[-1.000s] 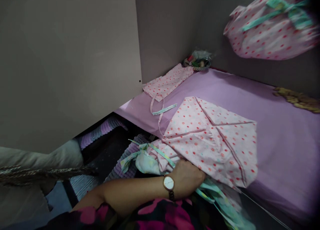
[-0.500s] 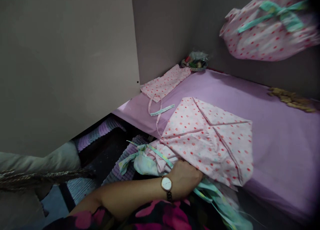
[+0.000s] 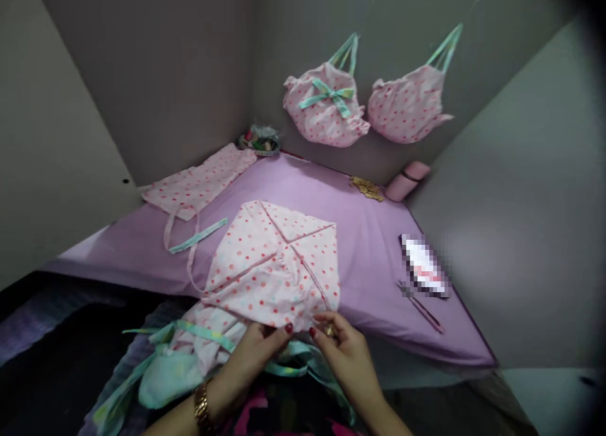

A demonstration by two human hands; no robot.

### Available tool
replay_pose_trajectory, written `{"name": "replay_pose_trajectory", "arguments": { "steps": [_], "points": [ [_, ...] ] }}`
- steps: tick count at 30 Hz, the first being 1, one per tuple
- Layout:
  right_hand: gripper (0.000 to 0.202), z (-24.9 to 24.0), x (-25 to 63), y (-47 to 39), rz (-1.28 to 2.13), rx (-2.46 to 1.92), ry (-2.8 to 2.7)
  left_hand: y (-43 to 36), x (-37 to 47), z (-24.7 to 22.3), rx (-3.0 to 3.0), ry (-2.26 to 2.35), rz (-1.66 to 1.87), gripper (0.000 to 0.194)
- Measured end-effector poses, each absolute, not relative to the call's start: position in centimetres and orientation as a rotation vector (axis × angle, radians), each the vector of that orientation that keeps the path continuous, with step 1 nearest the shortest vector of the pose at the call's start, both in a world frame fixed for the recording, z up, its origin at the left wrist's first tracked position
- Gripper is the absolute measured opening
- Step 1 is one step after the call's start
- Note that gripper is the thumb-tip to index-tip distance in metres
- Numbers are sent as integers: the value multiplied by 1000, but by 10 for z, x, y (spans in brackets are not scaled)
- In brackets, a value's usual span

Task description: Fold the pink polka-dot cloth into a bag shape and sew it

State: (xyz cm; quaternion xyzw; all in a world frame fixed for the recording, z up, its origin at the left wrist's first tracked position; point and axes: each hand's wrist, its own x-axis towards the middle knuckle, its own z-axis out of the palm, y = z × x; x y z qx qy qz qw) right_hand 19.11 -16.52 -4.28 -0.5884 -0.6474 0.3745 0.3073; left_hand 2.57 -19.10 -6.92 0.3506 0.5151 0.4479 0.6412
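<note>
A pale pink cloth piece with red dots (image 3: 269, 265) and stitched seams lies on the near part of the table, gathered at its front edge. My left hand (image 3: 265, 347), a gold watch band at its wrist, pinches that edge between thumb and fingers. Just to the right, my right hand (image 3: 345, 351) is closed at the same edge, thumb and fingertips together; anything small between them is too fine to see. Below the cloth, mint-green fabric with ties (image 3: 175, 373) spills over the table's front edge into my lap.
Another dotted cloth (image 3: 203, 177) with straps lies back left, beside a small basket (image 3: 260, 142). Two dotted bonnets (image 3: 326, 111) hang on the back wall. A yellowish pile (image 3: 367, 188), a pink cylinder (image 3: 407, 180), scissors (image 3: 426, 313) and a blurred-out phone-like object (image 3: 423, 265) are along the right.
My view has swung right, bringing in the second bonnet, scissors and right-hand wall. My right hand has come into view at the cloth's edge, beside my left hand.
</note>
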Motion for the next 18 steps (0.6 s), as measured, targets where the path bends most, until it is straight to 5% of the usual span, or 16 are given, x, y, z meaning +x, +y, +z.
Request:
{"name": "replay_pose_trajectory", "arguments": {
  "steps": [5, 18],
  "points": [
    [20, -43, 178, -163, 797, -1401, -1916, -186, 34, -58, 400, 1117, 1158, 29],
    [20, -40, 176, -166, 895, -1324, -1945, -186, 36, -59, 492, 1252, 1167, 38]
  ]
}}
